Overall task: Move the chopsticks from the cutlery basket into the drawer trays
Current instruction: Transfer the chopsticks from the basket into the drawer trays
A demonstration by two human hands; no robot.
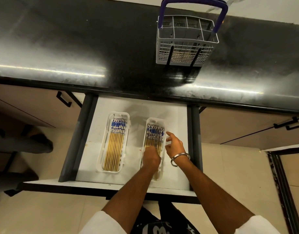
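The open drawer (89, 159) holds two white trays. The left tray (101, 159) is filled with a row of yellow chopsticks with blue-and-white tops (114, 146). The right tray (155, 120) also holds several chopsticks (153, 132). My left hand (151, 157) reaches down into the right tray, fingers curled on the chopsticks' yellow stems. My right hand (175, 146) hovers at that tray's right rim with fingers loosely spread, holding nothing. The grey cutlery basket (187, 39) with a purple handle stands on the counter above; yellow stems show through its mesh.
A dark glossy countertop (77, 48) runs across the top, overhanging the drawer's back. Cabinet fronts with black handles (64, 100) flank the drawer. A person's legs and a shoe (42, 141) stand on the tiled floor at the left.
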